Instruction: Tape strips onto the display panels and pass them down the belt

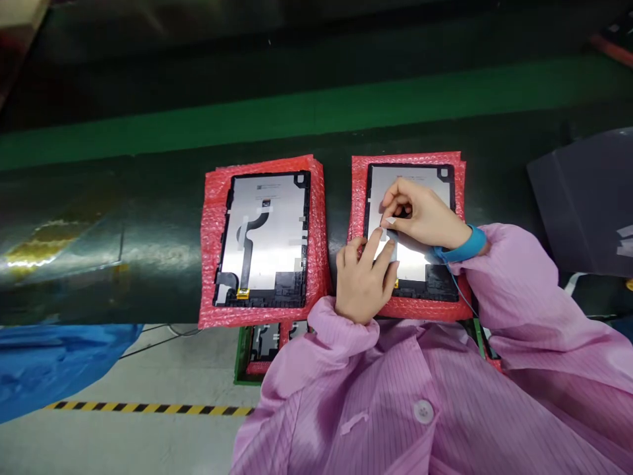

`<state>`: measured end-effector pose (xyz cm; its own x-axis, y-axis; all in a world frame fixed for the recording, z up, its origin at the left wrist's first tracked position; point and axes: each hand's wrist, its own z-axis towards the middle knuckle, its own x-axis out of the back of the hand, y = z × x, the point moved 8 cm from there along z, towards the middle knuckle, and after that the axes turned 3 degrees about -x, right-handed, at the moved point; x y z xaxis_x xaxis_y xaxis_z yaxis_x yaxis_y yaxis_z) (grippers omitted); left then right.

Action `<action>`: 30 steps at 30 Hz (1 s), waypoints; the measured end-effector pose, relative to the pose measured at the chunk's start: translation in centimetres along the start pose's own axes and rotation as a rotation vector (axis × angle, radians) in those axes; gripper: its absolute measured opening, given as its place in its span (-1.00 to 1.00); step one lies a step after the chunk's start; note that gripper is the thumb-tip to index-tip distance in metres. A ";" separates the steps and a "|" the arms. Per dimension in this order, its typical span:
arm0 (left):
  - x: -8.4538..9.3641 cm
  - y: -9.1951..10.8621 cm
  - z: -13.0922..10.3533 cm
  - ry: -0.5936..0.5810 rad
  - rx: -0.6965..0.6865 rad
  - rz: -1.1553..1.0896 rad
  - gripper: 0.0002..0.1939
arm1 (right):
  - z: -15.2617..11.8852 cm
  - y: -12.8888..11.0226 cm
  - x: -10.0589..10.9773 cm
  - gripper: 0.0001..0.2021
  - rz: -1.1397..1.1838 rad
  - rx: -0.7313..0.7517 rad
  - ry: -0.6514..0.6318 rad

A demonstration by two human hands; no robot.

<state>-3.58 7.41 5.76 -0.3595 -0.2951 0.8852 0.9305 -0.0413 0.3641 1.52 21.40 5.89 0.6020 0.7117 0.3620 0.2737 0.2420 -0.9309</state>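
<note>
Beneath both hands lies a tablet screen panel [413, 267], silver-backed with a black frame, on pink bubble wrap [457, 310]. My right hand [425, 211], with a blue wrist strap [462, 245] behind it, pinches a small white piece of tape [390, 221] over the panel's middle. My left hand [366, 277] rests on the panel's left part with its fingers stretched out, the fingertips close to the tape. The hands hide much of the panel's left side. To the left, a second panel [271, 244] lies face down, showing a black flex cable [247, 254] and tape strips.
More bubble wrap [210, 264] lies under the left panel. Below the bench edge, a green crate [242, 359] holds more panels. A dark grey box [583, 204] stands at the right. Blue sheeting [64, 363] hangs at the lower left, above a yellow-black floor stripe [148, 408].
</note>
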 end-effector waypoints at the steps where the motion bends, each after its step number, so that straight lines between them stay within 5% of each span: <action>1: 0.0 0.0 0.0 -0.008 -0.002 -0.004 -0.63 | 0.0 0.0 0.0 -0.73 -0.015 0.004 -0.002; 10: -0.1 0.2 0.1 -0.015 -0.054 -0.064 -0.62 | -0.4 -1.2 -0.3 -0.81 -0.280 0.135 -0.011; 17: -0.2 0.6 0.0 0.003 -0.049 -0.065 -0.66 | 2.8 0.1 1.2 -0.77 -0.468 0.158 0.113; 20: 0.0 0.6 -0.1 0.049 -0.076 -0.063 -0.71 | 2.5 -1.0 3.1 -0.84 -0.486 0.160 0.295; 23: 0.3 0.3 -0.2 0.087 -0.092 -0.032 -0.73 | -2.9 -3.4 5.5 -0.87 -0.426 0.124 0.503; 26: 0.2 -0.2 0.4 0.055 -0.087 -0.017 -0.67 | -12.1 -4.2 6.8 -0.82 -0.294 0.065 0.588; 28: -0.1 -0.2 1.1 0.002 -0.099 0.027 -0.57 | -19.1 -2.4 8.4 -0.79 -0.191 -0.031 0.728; 30: -0.6 0.1 1.9 -0.066 -0.118 0.109 -0.50 | -26.8 0.9 11.6 -0.71 -0.060 -0.139 1.032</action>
<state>-3.43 9.36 5.83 -0.2558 -0.2404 0.9364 0.9647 -0.1256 0.2313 28.88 12.22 10.55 0.9154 -0.2246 0.3340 0.3685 0.1339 -0.9199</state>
